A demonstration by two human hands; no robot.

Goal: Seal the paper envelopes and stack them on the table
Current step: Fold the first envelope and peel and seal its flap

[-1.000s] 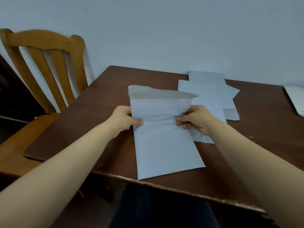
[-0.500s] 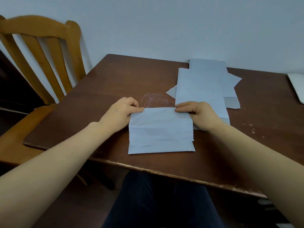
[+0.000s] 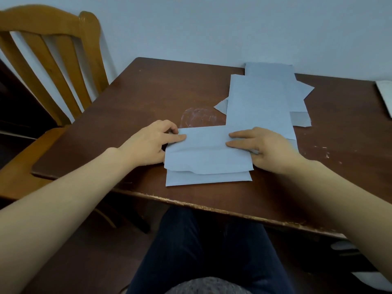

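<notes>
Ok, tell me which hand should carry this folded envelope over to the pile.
Right. The right hand already rests on the folded envelope at the edge nearest the pile of envelopes, which lies just beyond it. The left hand holds the far edge and would probably have to cross over.

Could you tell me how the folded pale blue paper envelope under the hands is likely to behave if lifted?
The folded pale blue paper envelope is thin, so probably floppy and light. Its folded-over part looks loose, so it may spring open once the left hand and right hand let go.
</notes>
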